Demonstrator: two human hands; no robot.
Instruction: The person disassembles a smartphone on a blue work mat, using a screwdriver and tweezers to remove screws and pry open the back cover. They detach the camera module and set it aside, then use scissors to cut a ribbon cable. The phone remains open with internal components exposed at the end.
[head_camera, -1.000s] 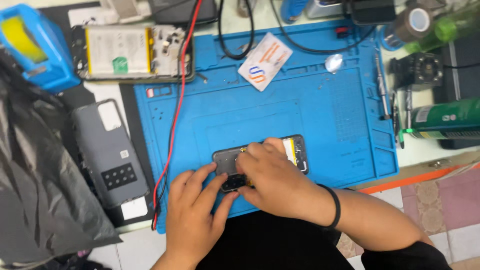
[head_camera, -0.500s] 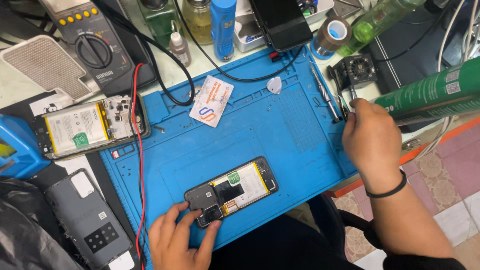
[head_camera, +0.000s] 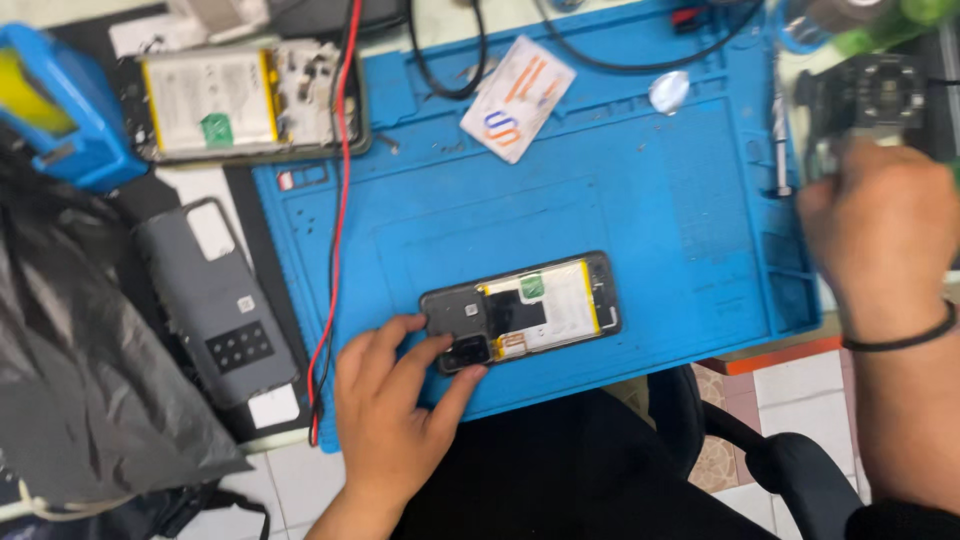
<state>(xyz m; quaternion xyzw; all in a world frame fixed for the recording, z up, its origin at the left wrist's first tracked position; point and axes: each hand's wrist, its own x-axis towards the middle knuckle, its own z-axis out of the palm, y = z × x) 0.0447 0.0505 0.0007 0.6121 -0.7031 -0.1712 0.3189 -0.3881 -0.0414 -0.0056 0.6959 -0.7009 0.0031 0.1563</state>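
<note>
the left hand (head_camera: 395, 410) rests spread fingertips on the camera end of the opened phone (head_camera: 520, 310), which lies low on the blue mat (head_camera: 620, 190). right hand (head_camera: 880, 235) is blurred at the mat's right edge; its fingers cannot be told. a red wire (head_camera: 335, 230) runs left, then a grey back cover (head_camera: 215, 300), and farther off a card (head_camera: 517, 98) and a second opened phone (head_camera: 245, 100).

Matt blue rubbery work mat (head_camera: 640, 200); crinkled glossy grey plastic bag (head_camera: 90, 400).
</note>
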